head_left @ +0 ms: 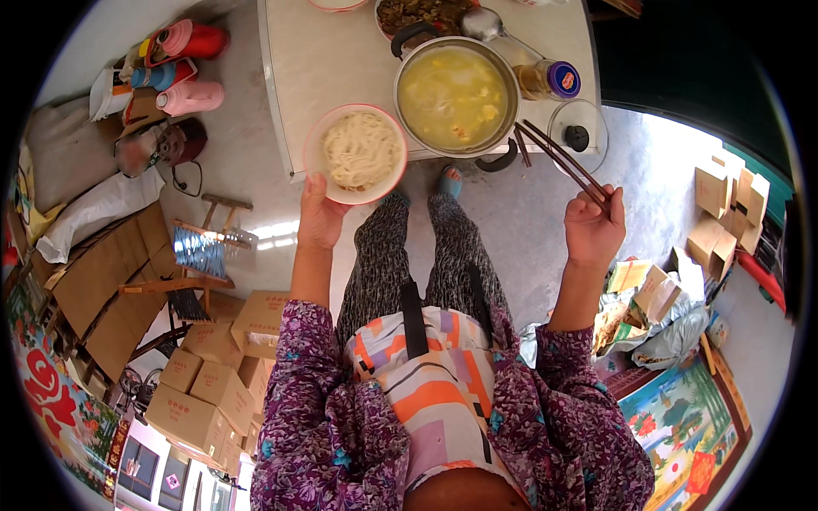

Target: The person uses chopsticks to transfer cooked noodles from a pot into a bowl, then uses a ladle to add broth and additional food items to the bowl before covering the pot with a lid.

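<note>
My left hand (319, 213) grips the rim of a white bowl (321, 180) with a red edge, near the table's front edge. Pale noodles (361, 152) fill this bowl. A pair of dark chopsticks (562, 155) is held in my right hand (595, 228), their tips pointing up and left toward the pot. The steel pot (514, 106) has black handles and sits to the right of the bowl. Yellowish soup (452, 95) with egg-like pieces is in it. Right of the pot stand a jar (535, 81) with a purple lid and a glass lid (577, 136) with a black knob.
A dish of dark food (422, 15) and a metal ladle (482, 24) lie behind the pot on the pale table (315, 60). On the left are thermoses (192, 98), a small folding stool (203, 247) and stacked cartons (192, 409). Boxes and bags (669, 311) crowd the right side.
</note>
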The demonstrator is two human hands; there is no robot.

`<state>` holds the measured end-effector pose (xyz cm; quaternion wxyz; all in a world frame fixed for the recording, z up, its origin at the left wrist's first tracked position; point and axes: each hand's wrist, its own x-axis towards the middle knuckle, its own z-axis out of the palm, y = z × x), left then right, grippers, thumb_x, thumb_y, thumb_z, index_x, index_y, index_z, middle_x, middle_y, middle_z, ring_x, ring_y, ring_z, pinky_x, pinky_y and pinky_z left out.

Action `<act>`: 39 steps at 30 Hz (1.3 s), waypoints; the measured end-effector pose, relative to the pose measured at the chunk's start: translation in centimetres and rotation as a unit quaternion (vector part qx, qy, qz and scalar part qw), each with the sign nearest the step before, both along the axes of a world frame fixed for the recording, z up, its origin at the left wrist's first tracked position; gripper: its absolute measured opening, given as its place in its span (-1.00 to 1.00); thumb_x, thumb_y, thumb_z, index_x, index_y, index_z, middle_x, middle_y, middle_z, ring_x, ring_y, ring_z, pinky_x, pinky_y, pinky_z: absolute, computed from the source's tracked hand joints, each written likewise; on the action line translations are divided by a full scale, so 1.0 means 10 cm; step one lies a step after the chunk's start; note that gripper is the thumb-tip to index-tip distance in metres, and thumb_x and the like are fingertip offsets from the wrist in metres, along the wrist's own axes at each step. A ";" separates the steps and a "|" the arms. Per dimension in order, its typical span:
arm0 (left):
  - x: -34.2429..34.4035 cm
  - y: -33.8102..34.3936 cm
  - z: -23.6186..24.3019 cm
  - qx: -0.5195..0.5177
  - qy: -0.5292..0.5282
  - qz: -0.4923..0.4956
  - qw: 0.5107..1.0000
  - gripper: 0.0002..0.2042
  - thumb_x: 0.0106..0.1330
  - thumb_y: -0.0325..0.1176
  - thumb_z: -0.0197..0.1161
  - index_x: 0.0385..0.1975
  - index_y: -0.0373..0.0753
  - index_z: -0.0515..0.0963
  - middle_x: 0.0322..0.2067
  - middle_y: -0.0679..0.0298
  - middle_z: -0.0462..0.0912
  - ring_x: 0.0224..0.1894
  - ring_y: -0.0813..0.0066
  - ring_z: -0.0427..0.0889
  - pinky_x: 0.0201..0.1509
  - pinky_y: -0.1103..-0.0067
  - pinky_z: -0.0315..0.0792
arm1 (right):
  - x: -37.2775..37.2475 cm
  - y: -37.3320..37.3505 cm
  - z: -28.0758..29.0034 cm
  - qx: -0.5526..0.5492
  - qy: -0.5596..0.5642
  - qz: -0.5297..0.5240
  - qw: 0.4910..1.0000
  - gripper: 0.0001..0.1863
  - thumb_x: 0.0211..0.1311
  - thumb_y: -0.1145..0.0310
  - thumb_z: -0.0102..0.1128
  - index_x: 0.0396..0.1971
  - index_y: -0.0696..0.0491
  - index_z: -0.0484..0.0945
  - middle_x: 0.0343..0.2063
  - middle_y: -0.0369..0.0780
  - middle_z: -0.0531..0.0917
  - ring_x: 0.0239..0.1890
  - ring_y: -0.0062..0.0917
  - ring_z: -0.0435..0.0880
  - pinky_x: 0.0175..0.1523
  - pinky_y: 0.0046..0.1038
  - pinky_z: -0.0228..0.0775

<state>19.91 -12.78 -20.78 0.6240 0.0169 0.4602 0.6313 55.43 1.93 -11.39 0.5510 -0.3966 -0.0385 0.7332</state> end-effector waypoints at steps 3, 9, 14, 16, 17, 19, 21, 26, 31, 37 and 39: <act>-0.21 -0.03 -0.33 -0.016 -0.026 0.060 0.998 -0.38 0.27 -0.06 0.18 0.25 -0.18 0.16 0.16 0.18 0.37 0.16 0.27 0.43 0.10 0.29 0.48 | 0.11 -0.04 -0.07 -0.027 0.060 -0.017 0.998 -0.73 0.38 0.21 -0.07 -0.40 0.04 0.51 -0.52 -0.31 0.52 -0.59 -0.59 0.41 -0.29 -0.42 0.42; -0.51 0.07 -0.96 -0.070 -0.053 0.100 0.991 -0.51 0.31 -0.20 0.16 0.19 -0.15 0.22 0.11 0.18 0.41 0.09 0.23 0.48 0.09 0.31 0.51 | 0.21 -0.14 0.06 -0.030 0.045 -0.035 0.998 -0.69 0.40 0.21 -0.12 -0.43 0.09 0.49 -0.60 -0.35 0.43 -0.60 -0.64 0.38 -0.26 -0.44 0.38; -0.54 0.26 -1.24 -0.102 -0.044 0.092 0.990 -0.57 0.32 -0.25 0.15 0.13 -0.22 0.25 0.05 0.12 0.44 0.06 0.21 0.50 0.08 0.31 0.52 | 0.37 -0.18 0.17 0.000 -0.036 -0.079 0.996 -0.71 0.37 0.19 -0.06 -0.46 0.05 0.47 -0.60 -0.37 0.43 -0.69 -0.67 0.31 -0.40 -0.53 0.29; -0.53 0.30 -1.33 -0.103 -0.049 0.098 0.989 -0.56 0.32 -0.25 0.16 0.12 -0.25 0.26 0.05 0.10 0.44 0.05 0.21 0.50 0.08 0.30 0.52 | 0.44 -0.12 0.25 0.011 -0.067 -0.086 0.994 -0.72 0.37 0.19 -0.05 -0.47 0.05 0.46 -0.61 -0.38 0.42 -0.70 -0.67 0.30 -0.41 -0.54 0.28; -0.53 0.31 -1.38 -0.103 -0.051 0.103 0.988 -0.56 0.32 -0.24 0.16 0.12 -0.27 0.26 0.05 0.10 0.43 0.05 0.21 0.50 0.08 0.29 0.53 | 0.53 -0.09 0.27 0.031 -0.051 -0.078 0.995 -0.71 0.37 0.19 -0.06 -0.46 0.06 0.45 -0.59 -0.36 0.43 -0.66 -0.66 0.32 -0.42 -0.54 0.27; -0.55 0.37 -1.39 -0.108 -0.047 0.085 0.989 -0.55 0.31 -0.24 0.16 0.12 -0.29 0.26 0.05 0.09 0.42 0.05 0.21 0.50 0.07 0.30 0.54 | 0.68 -0.05 0.36 0.067 -0.092 -0.063 0.992 -0.71 0.37 0.19 -0.07 -0.47 0.06 0.45 -0.57 -0.34 0.43 -0.62 -0.66 0.34 -0.42 -0.54 0.26; -0.55 0.41 -1.35 -0.132 -0.027 0.085 0.987 -0.54 0.32 -0.21 0.16 0.11 -0.31 0.27 0.06 0.08 0.41 0.07 0.21 0.48 0.08 0.30 0.52 | 0.84 0.03 0.46 0.097 -0.144 -0.043 0.984 -0.69 0.38 0.18 -0.10 -0.49 0.06 0.44 -0.55 -0.31 0.43 -0.58 -0.65 0.35 -0.42 -0.54 0.24; -0.47 0.42 -1.27 -0.145 -0.061 0.173 0.972 -0.46 0.34 -0.02 0.08 0.11 -0.34 0.27 0.08 0.02 0.37 0.15 0.12 0.38 0.20 0.20 0.37 | 1.03 0.49 0.65 0.166 -0.375 0.033 0.911 -0.59 0.41 0.11 -0.21 -0.63 0.02 0.19 -0.55 -0.25 0.31 -0.45 -0.48 0.28 -0.22 -0.38 0.24; -0.45 0.06 -1.26 -0.174 -0.064 0.208 0.960 -0.38 0.35 0.12 -0.06 0.17 -0.32 0.20 0.13 -0.01 0.30 0.20 -0.01 0.31 0.28 0.08 0.22 | 1.20 1.39 0.51 0.179 -0.658 0.089 0.726 -0.73 0.36 0.30 -0.08 -0.45 0.14 0.48 -0.37 -0.13 0.57 -0.27 -0.42 0.60 -0.14 -0.36 0.44; -0.13 -0.74 -1.10 -0.339 0.017 0.218 0.915 -0.26 0.35 0.11 -0.06 0.34 -0.27 -0.09 0.25 0.05 0.17 0.25 0.05 0.27 0.26 0.14 0.24 | 1.00 2.42 -0.63 0.333 -0.822 0.319 0.335 -0.85 0.22 0.31 0.14 -0.26 0.00 0.58 -0.30 -0.22 0.61 -0.35 -0.33 0.64 -0.23 -0.37 0.47; 0.10 -1.10 -1.08 -0.375 0.028 0.208 0.903 -0.27 0.35 0.11 -0.05 0.34 -0.26 -0.09 0.25 0.06 0.16 0.24 0.06 0.28 0.24 0.15 0.26 | 0.84 2.65 -1.10 0.346 -0.783 0.422 0.297 -0.81 0.17 0.30 0.18 -0.22 -0.02 0.57 -0.28 -0.21 0.58 -0.31 -0.27 0.63 -0.20 -0.35 0.47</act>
